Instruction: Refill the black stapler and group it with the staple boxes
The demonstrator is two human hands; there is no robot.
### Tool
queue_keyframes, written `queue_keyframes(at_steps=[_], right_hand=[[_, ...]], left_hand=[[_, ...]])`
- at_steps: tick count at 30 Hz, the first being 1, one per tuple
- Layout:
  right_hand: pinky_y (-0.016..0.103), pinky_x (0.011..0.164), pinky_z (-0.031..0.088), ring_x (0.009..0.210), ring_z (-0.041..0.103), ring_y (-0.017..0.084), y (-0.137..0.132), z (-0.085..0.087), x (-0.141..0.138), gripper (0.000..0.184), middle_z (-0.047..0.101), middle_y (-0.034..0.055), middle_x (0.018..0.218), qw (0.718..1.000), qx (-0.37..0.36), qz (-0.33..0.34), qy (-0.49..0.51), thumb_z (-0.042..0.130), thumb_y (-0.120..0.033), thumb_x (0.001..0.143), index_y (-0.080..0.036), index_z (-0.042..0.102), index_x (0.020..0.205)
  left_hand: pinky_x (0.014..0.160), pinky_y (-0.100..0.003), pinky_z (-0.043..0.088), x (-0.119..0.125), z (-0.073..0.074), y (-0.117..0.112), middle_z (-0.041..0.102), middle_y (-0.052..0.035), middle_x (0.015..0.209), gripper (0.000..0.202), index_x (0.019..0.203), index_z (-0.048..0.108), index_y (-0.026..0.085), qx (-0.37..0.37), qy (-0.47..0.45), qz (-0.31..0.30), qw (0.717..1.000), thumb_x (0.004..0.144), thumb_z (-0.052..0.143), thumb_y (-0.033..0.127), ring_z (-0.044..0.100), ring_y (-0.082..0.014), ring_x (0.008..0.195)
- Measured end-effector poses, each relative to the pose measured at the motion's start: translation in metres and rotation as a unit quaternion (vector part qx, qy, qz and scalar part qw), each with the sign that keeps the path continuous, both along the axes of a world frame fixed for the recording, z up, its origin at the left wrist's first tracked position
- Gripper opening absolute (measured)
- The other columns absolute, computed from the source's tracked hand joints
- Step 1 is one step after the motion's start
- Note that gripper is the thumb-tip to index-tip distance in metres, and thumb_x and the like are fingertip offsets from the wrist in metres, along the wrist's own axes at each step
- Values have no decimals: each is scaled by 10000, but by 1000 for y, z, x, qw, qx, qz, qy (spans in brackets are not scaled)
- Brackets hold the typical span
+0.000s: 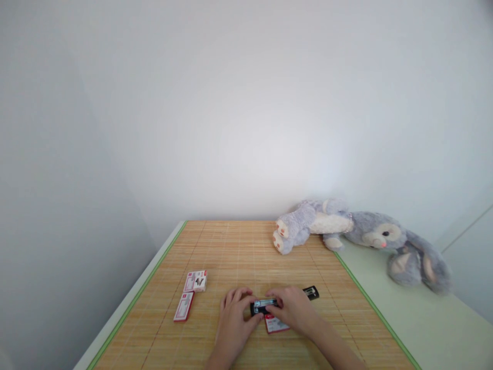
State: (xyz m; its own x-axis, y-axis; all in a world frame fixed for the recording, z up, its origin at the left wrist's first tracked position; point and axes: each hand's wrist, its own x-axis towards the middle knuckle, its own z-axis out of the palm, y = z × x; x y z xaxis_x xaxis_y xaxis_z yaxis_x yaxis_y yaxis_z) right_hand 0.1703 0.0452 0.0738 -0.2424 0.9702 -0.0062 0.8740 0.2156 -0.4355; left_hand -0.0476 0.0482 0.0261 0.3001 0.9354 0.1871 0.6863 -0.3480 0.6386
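Observation:
My left hand (235,318) and my right hand (295,309) meet over a black stapler (263,306) lying on a bamboo mat (246,246). Both hands have their fingers curled round the stapler's near end, where a silver metal part shows. The stapler's black far end (311,293) sticks out to the right past my right hand. A small red and white box (274,325) lies partly under my right hand.
Two more small red and white boxes (195,281) (184,307) lie on the mat to the left. A grey plush rabbit (358,234) lies at the back right, partly on the pale green table (416,318). White walls close in behind and left.

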Motion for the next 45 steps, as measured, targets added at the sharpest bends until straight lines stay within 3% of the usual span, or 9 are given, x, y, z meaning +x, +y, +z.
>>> queue_keyframes(at_steps=[6, 14, 18, 20, 22, 26, 34, 45], right_hand=[[263, 638, 307, 730, 647, 188, -3, -3, 9, 177, 746, 8, 763, 999, -6, -36, -26, 687, -447, 857, -294, 775, 865], [266, 660, 340, 764, 671, 199, -11, -2, -13, 185, 760, 3, 811, 1000, -12, -4, 1, 683, -408, 858, -314, 770, 992], [274, 736, 396, 828, 652, 206, -10, 12, 18, 260, 732, 3, 845, 1000, 13, -24, 4, 694, -402, 845, -320, 738, 1088], [305, 887, 407, 1045, 613, 245, -9, 20, 44, 365, 717, 36, 1056, 997, 68, -19, -13, 739, -340, 786, -307, 714, 1149], [331, 950, 395, 1132, 566, 272, -7, 27, 69, 461, 684, 62, 1155, 996, 75, -16, -42, 762, -248, 707, -280, 706, 1164], [306, 881, 417, 984, 602, 237, -2, 42, 92, 220, 700, 35, 958, 999, -3, 16, -31, 721, -194, 714, -248, 741, 927], [261, 767, 413, 848, 596, 181, 15, 55, 62, 206, 678, -12, 920, 995, -13, 64, 79, 791, -265, 725, -219, 693, 901], [211, 662, 353, 791, 534, 137, 31, 21, 2, 248, 584, -34, 859, 988, -50, 127, 66, 835, -226, 658, -192, 675, 845]], left_hand=[[1057, -447, 339, 0, 0, 0, 641, 5, 1249, 293, 1066, 731, 401, -2, 0, 2, 1000, 777, 779, 417, 500, -272, 1217], [1072, -451, 335, -1, -1, -1, 637, -7, 1255, 289, 1107, 723, 399, 12, 8, -8, 1000, 821, 738, 441, 499, -266, 1223], [1061, -460, 343, -1, 0, 0, 639, -2, 1249, 286, 1093, 726, 407, 4, 12, -7, 1000, 809, 742, 439, 503, -273, 1216], [1068, -465, 338, -1, 1, 0, 641, 1, 1249, 290, 1092, 727, 410, 4, 12, -6, 1000, 803, 744, 438, 502, -275, 1220], [1074, -468, 334, -1, 0, 1, 642, 4, 1253, 285, 1088, 727, 410, 5, 12, -6, 1000, 805, 740, 439, 498, -278, 1228], [1077, -466, 334, -2, -2, 2, 644, 10, 1255, 279, 1094, 724, 416, 8, 14, -5, 1000, 815, 729, 438, 497, -277, 1234], [1072, -459, 345, -1, 4, -1, 644, -12, 1247, 274, 1085, 732, 370, 3, 12, -5, 1000, 818, 717, 432, 507, -278, 1217], [1043, -436, 356, 0, 8, -2, 649, -17, 1234, 249, 1065, 737, 356, 1, 10, -11, 1000, 826, 707, 421, 503, -278, 1206]])
